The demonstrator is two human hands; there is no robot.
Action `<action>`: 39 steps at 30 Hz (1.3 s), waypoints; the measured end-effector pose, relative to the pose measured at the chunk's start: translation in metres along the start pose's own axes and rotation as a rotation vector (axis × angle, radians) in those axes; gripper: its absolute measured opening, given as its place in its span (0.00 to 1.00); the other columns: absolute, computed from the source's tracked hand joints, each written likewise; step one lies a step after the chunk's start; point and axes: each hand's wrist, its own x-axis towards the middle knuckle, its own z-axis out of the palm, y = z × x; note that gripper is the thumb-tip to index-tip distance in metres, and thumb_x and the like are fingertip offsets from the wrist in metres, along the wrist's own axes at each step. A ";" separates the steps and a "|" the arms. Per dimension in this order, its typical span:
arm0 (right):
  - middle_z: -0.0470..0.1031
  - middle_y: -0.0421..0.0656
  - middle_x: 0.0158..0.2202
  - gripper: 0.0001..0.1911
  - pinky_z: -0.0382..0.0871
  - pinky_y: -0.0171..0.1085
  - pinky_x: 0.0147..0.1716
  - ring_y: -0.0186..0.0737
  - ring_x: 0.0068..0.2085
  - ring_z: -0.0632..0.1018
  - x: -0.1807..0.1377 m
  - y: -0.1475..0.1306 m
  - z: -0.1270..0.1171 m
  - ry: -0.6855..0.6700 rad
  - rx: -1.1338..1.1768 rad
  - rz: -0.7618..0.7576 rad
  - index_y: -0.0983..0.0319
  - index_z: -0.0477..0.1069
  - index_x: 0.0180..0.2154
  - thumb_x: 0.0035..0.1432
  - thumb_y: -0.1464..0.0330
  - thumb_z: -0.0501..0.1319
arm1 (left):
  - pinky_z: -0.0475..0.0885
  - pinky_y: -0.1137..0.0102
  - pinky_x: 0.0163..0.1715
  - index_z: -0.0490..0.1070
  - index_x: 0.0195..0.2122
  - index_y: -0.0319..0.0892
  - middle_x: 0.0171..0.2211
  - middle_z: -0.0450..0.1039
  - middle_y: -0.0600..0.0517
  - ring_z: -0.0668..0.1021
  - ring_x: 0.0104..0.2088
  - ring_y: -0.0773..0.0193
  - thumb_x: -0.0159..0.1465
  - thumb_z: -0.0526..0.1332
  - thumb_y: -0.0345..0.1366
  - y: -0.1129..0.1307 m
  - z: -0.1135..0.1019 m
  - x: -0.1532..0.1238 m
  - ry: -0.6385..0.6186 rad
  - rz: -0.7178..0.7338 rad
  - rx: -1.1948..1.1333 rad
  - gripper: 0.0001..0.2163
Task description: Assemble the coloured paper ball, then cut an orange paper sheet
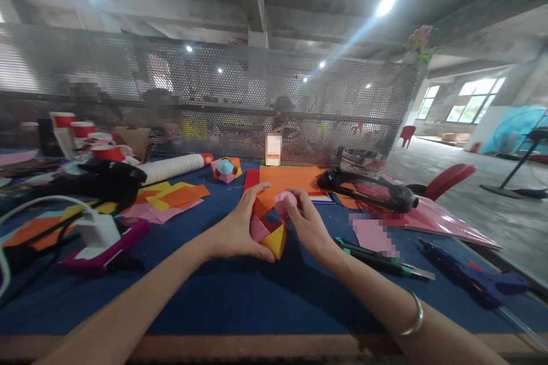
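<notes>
Both hands (274, 225) around paper model (270, 232)

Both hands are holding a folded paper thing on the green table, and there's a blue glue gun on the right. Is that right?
Not quite: the head view shows the table is blue, not green. Both the left hand and right hand do hold the folded paper thing, and the blue glue gun lies at the right.

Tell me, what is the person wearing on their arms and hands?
Almost nothing. Both arms are bare, with no sleeves showing up to the picture's edge, and there are no gloves on the left hand or the right hand. The only thing worn is a thin, shiny silver bangle around the right wrist. No rings, watch or markings can be made out.
</notes>
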 end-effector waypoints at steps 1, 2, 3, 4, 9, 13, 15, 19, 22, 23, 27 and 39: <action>0.73 0.44 0.44 0.19 0.71 0.45 0.43 0.39 0.41 0.76 0.000 0.000 0.000 0.002 -0.009 -0.001 0.62 0.67 0.49 0.66 0.55 0.55 | 0.50 0.46 0.65 0.39 0.64 0.49 0.67 0.39 0.40 0.52 0.67 0.44 0.40 0.75 0.47 0.000 0.002 0.000 0.011 0.010 0.011 0.56; 0.73 0.44 0.45 0.20 0.71 0.46 0.44 0.40 0.43 0.76 0.000 0.001 0.000 0.003 -0.018 -0.002 0.62 0.67 0.49 0.66 0.55 0.54 | 0.50 0.47 0.65 0.39 0.64 0.49 0.67 0.39 0.40 0.52 0.67 0.44 0.41 0.75 0.47 -0.001 0.003 0.000 0.014 0.013 0.013 0.56; 0.73 0.45 0.45 0.20 0.70 0.46 0.45 0.40 0.44 0.75 0.000 0.001 0.000 0.004 -0.027 -0.002 0.62 0.67 0.50 0.66 0.54 0.54 | 0.50 0.47 0.65 0.39 0.63 0.49 0.67 0.41 0.41 0.53 0.67 0.44 0.41 0.75 0.46 -0.001 0.004 0.000 0.014 0.015 0.017 0.55; 0.73 0.45 0.46 0.21 0.70 0.47 0.45 0.41 0.44 0.75 0.000 0.001 0.000 0.002 -0.034 -0.002 0.62 0.67 0.51 0.66 0.54 0.54 | 0.52 0.47 0.64 0.40 0.63 0.49 0.66 0.42 0.41 0.55 0.66 0.44 0.42 0.75 0.46 -0.001 0.005 0.000 0.013 0.014 0.020 0.54; 0.72 0.46 0.47 0.22 0.70 0.47 0.45 0.41 0.44 0.75 -0.002 0.002 0.000 -0.019 -0.059 -0.006 0.62 0.66 0.52 0.66 0.53 0.53 | 0.62 0.48 0.58 0.47 0.59 0.48 0.61 0.52 0.43 0.65 0.60 0.46 0.44 0.73 0.43 0.004 0.005 0.000 0.008 -0.017 0.029 0.45; 0.72 0.46 0.48 0.23 0.68 0.45 0.46 0.41 0.45 0.74 -0.007 -0.003 0.003 -0.028 -0.083 0.005 0.61 0.64 0.53 0.66 0.52 0.51 | 0.64 0.50 0.57 0.49 0.57 0.47 0.58 0.55 0.44 0.67 0.57 0.48 0.44 0.73 0.43 0.009 0.006 -0.001 0.001 -0.032 0.016 0.43; 0.73 0.46 0.48 0.24 0.67 0.44 0.47 0.41 0.46 0.74 -0.009 -0.007 0.004 -0.034 -0.089 0.016 0.59 0.64 0.53 0.65 0.51 0.51 | 0.64 0.50 0.57 0.49 0.57 0.47 0.58 0.56 0.45 0.67 0.58 0.48 0.44 0.73 0.43 0.009 0.006 -0.001 -0.002 -0.033 0.002 0.43; 0.73 0.45 0.47 0.23 0.67 0.44 0.47 0.41 0.45 0.74 -0.008 -0.009 0.005 -0.037 -0.081 0.025 0.60 0.64 0.53 0.66 0.52 0.50 | 0.61 0.50 0.59 0.48 0.59 0.47 0.60 0.54 0.44 0.65 0.59 0.47 0.45 0.73 0.44 0.006 0.007 0.000 0.012 -0.029 -0.026 0.44; 0.73 0.46 0.47 0.23 0.67 0.48 0.49 0.42 0.46 0.75 -0.006 -0.005 0.004 -0.019 -0.065 0.036 0.62 0.64 0.53 0.67 0.53 0.51 | 0.61 0.50 0.59 0.47 0.60 0.47 0.60 0.55 0.42 0.65 0.60 0.47 0.53 0.67 0.48 0.002 0.008 0.001 0.030 -0.025 -0.062 0.38; 0.73 0.46 0.47 0.23 0.67 0.49 0.50 0.43 0.47 0.75 -0.006 -0.004 0.004 -0.012 -0.058 0.043 0.63 0.64 0.54 0.67 0.53 0.51 | 0.63 0.50 0.57 0.48 0.60 0.47 0.59 0.58 0.42 0.67 0.58 0.48 0.56 0.65 0.48 0.001 0.009 0.001 0.031 -0.023 -0.077 0.36; 0.71 0.48 0.51 0.24 0.65 0.52 0.52 0.45 0.50 0.74 -0.006 -0.001 0.007 0.013 -0.038 0.060 0.62 0.63 0.55 0.66 0.54 0.53 | 0.72 0.56 0.46 0.47 0.61 0.46 0.49 0.67 0.43 0.76 0.42 0.57 0.61 0.61 0.50 -0.002 0.013 0.001 0.023 -0.022 -0.135 0.32; 0.70 0.47 0.53 0.20 0.69 0.49 0.48 0.43 0.49 0.74 -0.009 0.001 0.012 0.049 -0.008 0.041 0.61 0.66 0.53 0.65 0.57 0.56 | 0.72 0.65 0.32 0.46 0.61 0.44 0.38 0.68 0.50 0.71 0.23 0.69 0.64 0.56 0.54 -0.001 0.018 0.001 -0.023 -0.030 -0.200 0.31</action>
